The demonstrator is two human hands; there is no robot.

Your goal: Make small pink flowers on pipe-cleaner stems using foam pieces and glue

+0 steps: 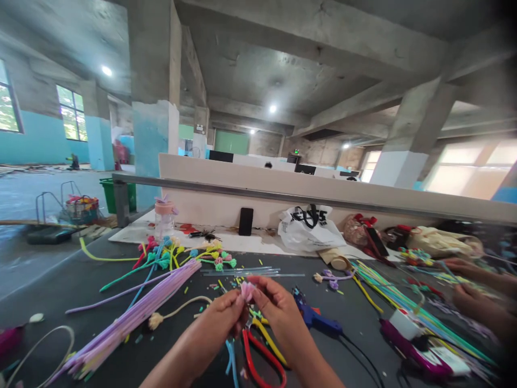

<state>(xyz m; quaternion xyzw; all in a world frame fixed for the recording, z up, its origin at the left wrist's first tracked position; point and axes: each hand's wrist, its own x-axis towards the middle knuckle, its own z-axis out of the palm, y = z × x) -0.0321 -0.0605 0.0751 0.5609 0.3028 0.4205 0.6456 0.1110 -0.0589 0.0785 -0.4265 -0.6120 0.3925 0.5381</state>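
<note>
Both hands meet above the dark table, their fingers pinched round a small pink fuzzy piece (247, 291). My left hand (226, 312) holds it from the left, my right hand (272, 302) from the right. Below them lie pliers with red handles (260, 361) and a tool with yellow handles (270, 342). A blue glue gun (321, 321) rests just right of my right hand. To the left, a cream fuzzy flower on a stem (155, 320) lies beside a bundle of lilac and pink pipe cleaners (133, 323).
Coloured pipe-cleaner flowers (173, 253) lie at the back left, near a bottle (164, 218). A phone (246, 221) and white bag (309, 226) stand along the partition. At right are more stems (404, 302), a power strip (420, 350) and another person's hands (472, 291).
</note>
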